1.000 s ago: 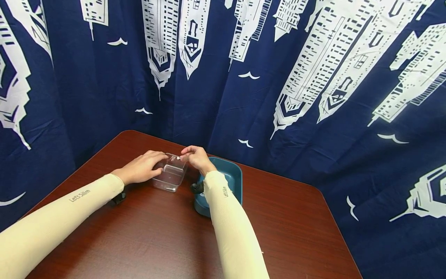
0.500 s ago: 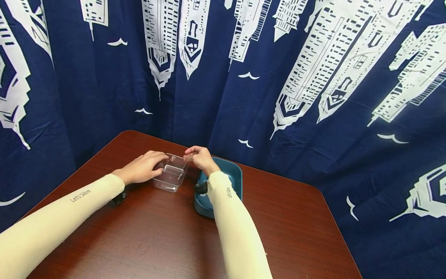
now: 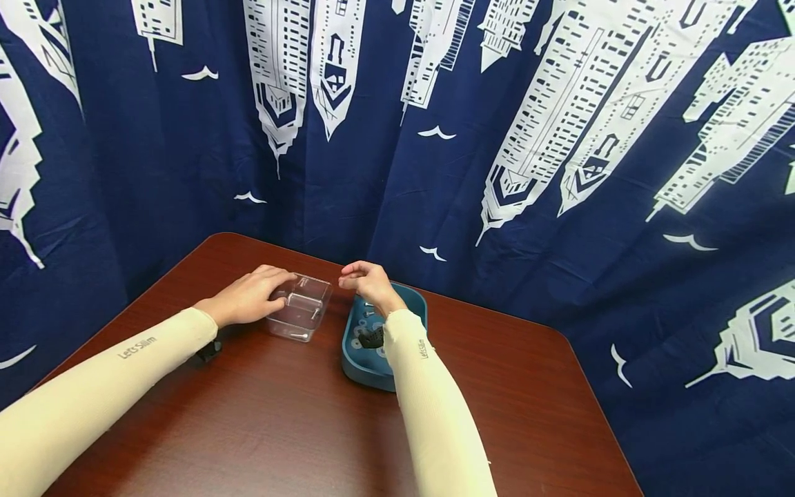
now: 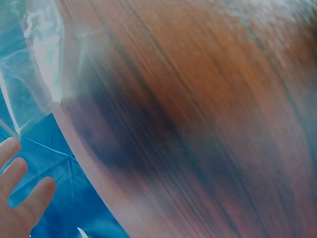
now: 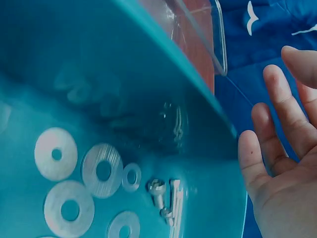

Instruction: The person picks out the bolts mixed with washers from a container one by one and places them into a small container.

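A clear plastic container (image 3: 298,331) stands on the table, with small metal pieces inside it. My left hand (image 3: 245,297) rests at its left side, fingers relaxed along the rim. In the left wrist view, the fingers (image 4: 27,193) look spread beside the clear plastic. Above the far left rim of a teal tray (image 3: 366,376) is my right hand (image 3: 369,283), loosely bent. The right wrist view shows nothing between its fingers (image 5: 285,106). On the tray floor lie several flat washers (image 5: 69,208), a bolt (image 5: 157,192) and other slim metal fasteners (image 5: 175,206).
Both containers stand side by side near the back of the brown wooden table (image 3: 279,421). Behind it hangs a dark blue curtain (image 3: 348,200) with white buildings printed on it. Dark wrist cameras show at the left wrist (image 3: 209,351) and the right wrist (image 3: 371,337).
My right hand has moved right, from the clear container's rim to above the teal tray. A small bright thing at its fingertips no longer shows there. The left hand stays at the container.
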{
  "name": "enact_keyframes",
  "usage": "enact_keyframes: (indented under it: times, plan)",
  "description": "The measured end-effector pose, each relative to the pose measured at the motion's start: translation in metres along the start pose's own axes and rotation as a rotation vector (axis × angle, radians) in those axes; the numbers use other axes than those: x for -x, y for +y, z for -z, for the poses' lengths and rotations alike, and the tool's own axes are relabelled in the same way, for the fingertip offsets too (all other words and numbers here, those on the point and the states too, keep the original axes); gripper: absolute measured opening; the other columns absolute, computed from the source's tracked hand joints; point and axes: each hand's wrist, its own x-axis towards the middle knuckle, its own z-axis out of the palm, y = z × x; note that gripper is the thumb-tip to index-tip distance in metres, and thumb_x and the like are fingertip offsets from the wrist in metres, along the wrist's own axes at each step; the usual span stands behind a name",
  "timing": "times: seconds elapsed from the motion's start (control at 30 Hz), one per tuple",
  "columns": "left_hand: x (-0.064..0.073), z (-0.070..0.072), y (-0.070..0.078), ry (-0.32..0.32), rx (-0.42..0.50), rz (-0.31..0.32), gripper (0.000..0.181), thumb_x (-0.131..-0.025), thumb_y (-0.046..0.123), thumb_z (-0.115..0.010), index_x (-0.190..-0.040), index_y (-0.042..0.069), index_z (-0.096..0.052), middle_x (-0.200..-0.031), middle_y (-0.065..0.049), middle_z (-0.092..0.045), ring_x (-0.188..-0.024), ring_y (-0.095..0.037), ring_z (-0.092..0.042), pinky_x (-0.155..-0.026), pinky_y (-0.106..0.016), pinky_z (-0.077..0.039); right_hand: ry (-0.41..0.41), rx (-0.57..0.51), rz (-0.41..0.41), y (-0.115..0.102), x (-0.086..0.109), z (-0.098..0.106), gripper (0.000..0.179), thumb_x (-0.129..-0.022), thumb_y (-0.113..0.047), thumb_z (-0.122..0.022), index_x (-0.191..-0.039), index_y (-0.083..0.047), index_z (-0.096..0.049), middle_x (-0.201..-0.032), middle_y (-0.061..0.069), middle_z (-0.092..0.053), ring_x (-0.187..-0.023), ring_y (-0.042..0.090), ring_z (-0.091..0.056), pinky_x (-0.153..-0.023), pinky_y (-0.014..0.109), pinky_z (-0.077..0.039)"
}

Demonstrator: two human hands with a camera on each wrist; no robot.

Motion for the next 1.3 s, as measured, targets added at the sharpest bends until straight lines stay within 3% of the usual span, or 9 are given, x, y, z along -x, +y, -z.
enact_keyframes:
  times: [0.2,0.33,0.43,0.6,0.7,0.9,1.17,1.3]
  plan:
    - [-0.007,-0.002,0.007,0.028,0.015,-0.026,0.050,-0.092,0.016,-0.067,-0.140,0.005,-0.056,-0.137,-0.014,-0.060,-0.132,-0.034,-0.047,-0.110,-0.055,-0.040,0.019,-0.013,-0.016,0.004,0.004,0.011,0.021,-0.089,-0.006,-0.072,-0.108,-0.002,-0.068,-0.103,0.011,-0.076,-0.091,0.018,-0.070,-0.089,0.051,-0.049]
    - [-0.011,-0.006,0.016,0.043,0.027,-0.041,0.049,-0.092,0.016,-0.066,-0.139,0.005,-0.056,-0.137,-0.013,-0.060,-0.131,-0.033,-0.047,-0.109,-0.054,-0.041,0.026,-0.032,-0.025,0.006,0.011,0.016,0.017,-0.089,-0.006,-0.071,-0.106,-0.005,-0.068,-0.106,0.014,-0.076,-0.100,0.027,-0.069,-0.100,0.059,-0.045]
    - [-0.015,-0.009,0.023,0.041,0.038,-0.047,0.051,-0.092,0.017,-0.065,-0.141,0.006,-0.055,-0.139,-0.013,-0.058,-0.132,-0.032,-0.046,-0.109,-0.055,-0.041,0.039,-0.039,-0.034,0.008,0.015,0.020,0.017,-0.089,-0.006,-0.071,-0.106,-0.007,-0.068,-0.104,0.011,-0.076,-0.103,0.030,-0.068,-0.102,0.059,-0.044]
    - [-0.019,-0.015,0.035,-0.004,0.072,-0.017,0.053,-0.093,0.021,-0.065,-0.144,0.010,-0.053,-0.145,-0.011,-0.054,-0.136,-0.030,-0.043,-0.112,-0.054,-0.040,0.038,-0.029,-0.044,0.014,0.021,0.024,0.024,-0.089,-0.008,-0.072,-0.112,-0.002,-0.067,-0.101,0.007,-0.077,-0.093,0.016,-0.068,-0.092,0.047,-0.049]
    - [-0.022,-0.019,0.042,-0.022,0.087,-0.016,0.054,-0.093,0.021,-0.066,-0.144,0.010,-0.053,-0.145,-0.011,-0.054,-0.136,-0.030,-0.043,-0.112,-0.053,-0.040,0.035,-0.025,-0.054,0.019,0.024,0.028,0.021,-0.089,-0.009,-0.072,-0.110,-0.004,-0.068,-0.099,0.005,-0.077,-0.097,0.022,-0.069,-0.089,0.042,-0.049]
    - [-0.032,-0.024,0.057,-0.011,0.089,-0.058,0.051,-0.095,0.021,-0.064,-0.143,0.009,-0.053,-0.143,-0.009,-0.055,-0.135,-0.029,-0.044,-0.110,-0.051,-0.042,0.061,-0.018,-0.053,0.023,0.027,0.035,0.023,-0.089,-0.008,-0.071,-0.111,-0.002,-0.068,-0.098,0.006,-0.076,-0.111,0.037,-0.067,-0.100,0.054,-0.047]
    - [-0.047,-0.028,0.074,-0.023,0.100,-0.099,0.053,-0.096,0.022,-0.064,-0.145,0.008,-0.052,-0.145,-0.009,-0.054,-0.138,-0.029,-0.042,-0.112,-0.051,-0.040,0.110,-0.012,-0.054,0.029,0.026,0.046,0.025,-0.089,-0.008,-0.072,-0.112,0.000,-0.068,-0.096,0.004,-0.076,-0.091,0.014,-0.068,-0.095,0.054,-0.047]
    - [-0.055,-0.031,0.080,-0.028,0.101,-0.111,0.053,-0.096,0.022,-0.065,-0.146,0.009,-0.051,-0.146,-0.008,-0.054,-0.140,-0.028,-0.041,-0.113,-0.050,-0.039,0.124,-0.014,-0.047,0.031,0.025,0.051,0.026,-0.089,-0.008,-0.071,-0.113,0.001,-0.067,-0.093,0.002,-0.075,-0.098,0.026,-0.069,-0.094,0.053,-0.048]
